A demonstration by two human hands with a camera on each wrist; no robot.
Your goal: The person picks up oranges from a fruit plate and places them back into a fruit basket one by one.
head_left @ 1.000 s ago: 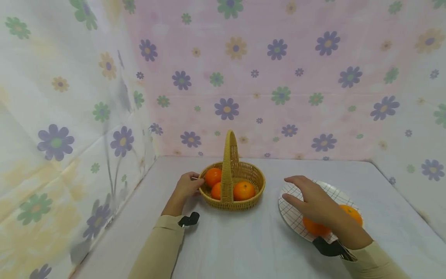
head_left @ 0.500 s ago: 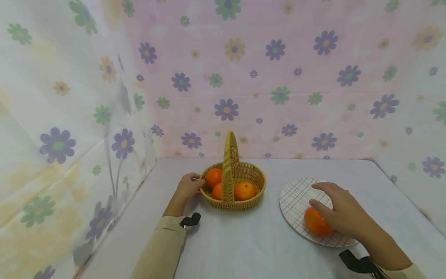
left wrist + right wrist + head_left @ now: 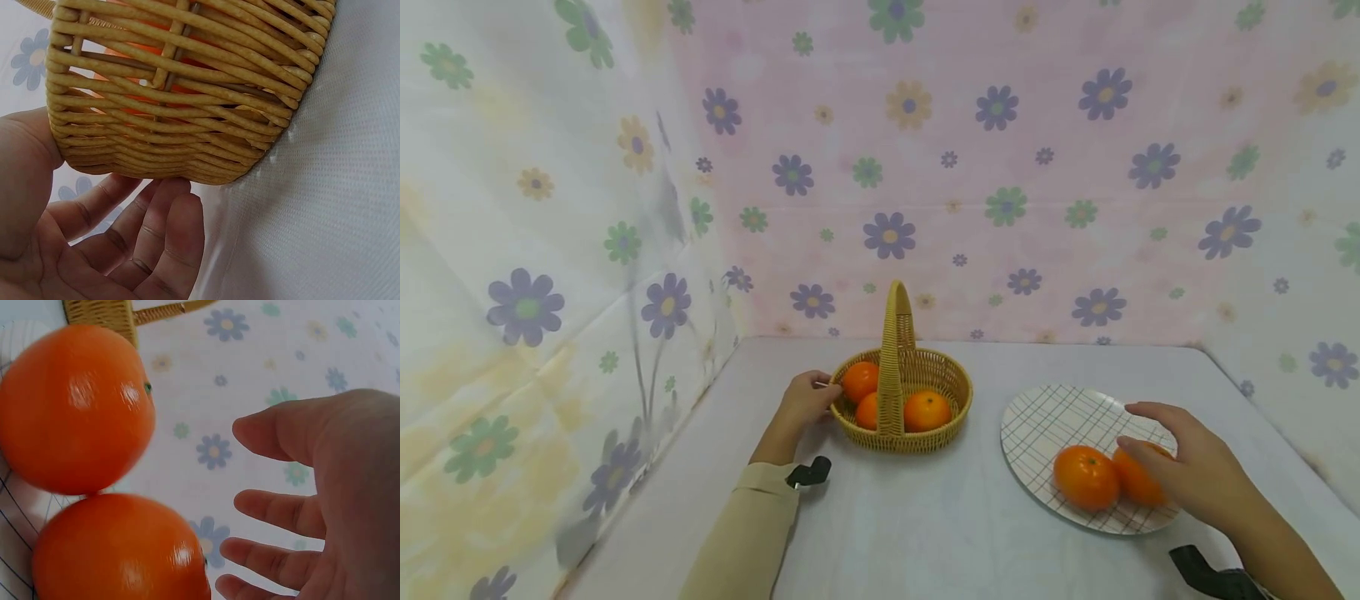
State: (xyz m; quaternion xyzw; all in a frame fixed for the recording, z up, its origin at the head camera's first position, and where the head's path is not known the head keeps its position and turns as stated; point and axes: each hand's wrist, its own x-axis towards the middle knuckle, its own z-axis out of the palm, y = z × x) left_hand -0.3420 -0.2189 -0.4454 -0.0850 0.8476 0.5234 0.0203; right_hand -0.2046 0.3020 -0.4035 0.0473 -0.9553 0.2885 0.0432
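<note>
My left hand [image 3: 805, 402] grips the near left rim of a yellow wicker basket [image 3: 917, 442] with an arched handle. In the left wrist view the thumb lies over the rim of the basket [image 3: 187, 119], fingers curled against its outside. Three oranges lie inside: one at the back left [image 3: 859, 381], another [image 3: 867, 411] partly hidden by the handle, and a third orange [image 3: 927, 411] on the right. Over the right edge of a white checked plate [image 3: 1048, 421], my right hand [image 3: 1210, 471] hovers with nothing in it, fingers spread. Two oranges [image 3: 75, 412] touch each other on the plate; the hand partly covers the right one [image 3: 1138, 477].
A white cloth [image 3: 925, 525] covers the table. Floral curtains [image 3: 955, 175] hang behind it and along both sides. A black wrist mount [image 3: 809, 472] sticks out from the left sleeve, and another black mount [image 3: 1213, 575] from the right wrist.
My right hand has drawn back to the right and toward me, from over the plate's middle to its right edge, uncovering both oranges there. The left hand and basket have stayed in place.
</note>
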